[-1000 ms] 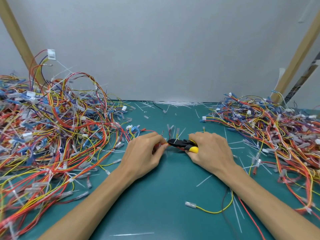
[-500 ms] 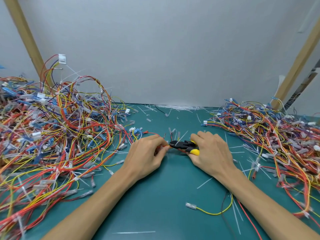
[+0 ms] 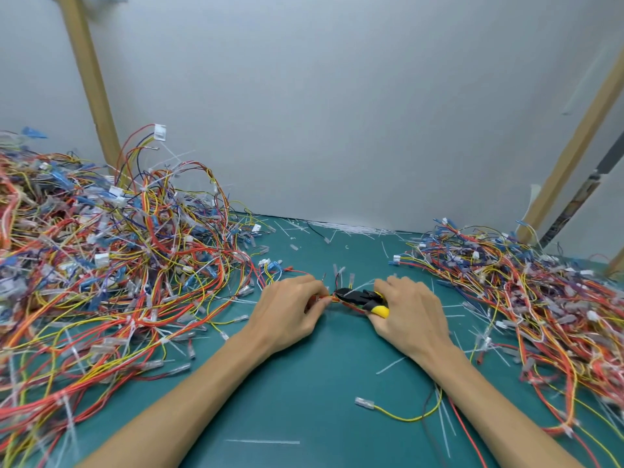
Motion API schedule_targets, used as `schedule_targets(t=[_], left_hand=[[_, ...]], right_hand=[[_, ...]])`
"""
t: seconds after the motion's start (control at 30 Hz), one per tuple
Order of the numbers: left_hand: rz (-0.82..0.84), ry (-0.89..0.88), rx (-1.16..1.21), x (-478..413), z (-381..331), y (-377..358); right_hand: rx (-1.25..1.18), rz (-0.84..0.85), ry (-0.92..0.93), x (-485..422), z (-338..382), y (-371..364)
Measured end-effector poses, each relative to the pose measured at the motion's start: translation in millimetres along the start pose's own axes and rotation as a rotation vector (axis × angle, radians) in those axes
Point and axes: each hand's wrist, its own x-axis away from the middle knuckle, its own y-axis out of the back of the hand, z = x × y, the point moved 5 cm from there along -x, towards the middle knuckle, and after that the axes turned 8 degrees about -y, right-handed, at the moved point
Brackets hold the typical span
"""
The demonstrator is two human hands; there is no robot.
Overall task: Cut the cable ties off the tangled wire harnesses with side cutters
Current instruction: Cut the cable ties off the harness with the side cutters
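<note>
In the middle of the table, the right grip is wrapped round the yellow-handled side cutters, nose pointing left. The left grip pinches a red-and-yellow harness strand right at the blades, so the cut is just leftward. Can't make out the tie itself, too tiny.

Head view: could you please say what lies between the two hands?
Head view: side cutters in the right hand, against red and yellow wires the left hand pinches.
</note>
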Motion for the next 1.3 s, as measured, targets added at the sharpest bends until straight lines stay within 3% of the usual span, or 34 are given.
schedule_targets(t=[0.17,0.43,0.63,0.73,0.83,1.3], left_hand=[[0.004,0.011,-0.012,0,1,0],[0.001,0.000,-0.007,0,3,-1],[0.001,-0.003,0.003,-1,3,-2],[-0.009,0.004,0.017,-2,5,-1],[-0.019,0.020,0.058,-2,6,-1],[0.064,0.166,0.309,-2,19,-10]], right_hand=[[-0.043,0.119,-0.047,-3,-5,-7],[-0.065,0.140,0.025,-4,-3,-8],[-0.026,0.185,-0.032,-4,-8,-9],[-0.008,0.125,-0.014,-3,-4,-6],[0.006,0.137,0.049,-3,0,-12],[-0.057,0.178,0.001,-4,-4,-17]])
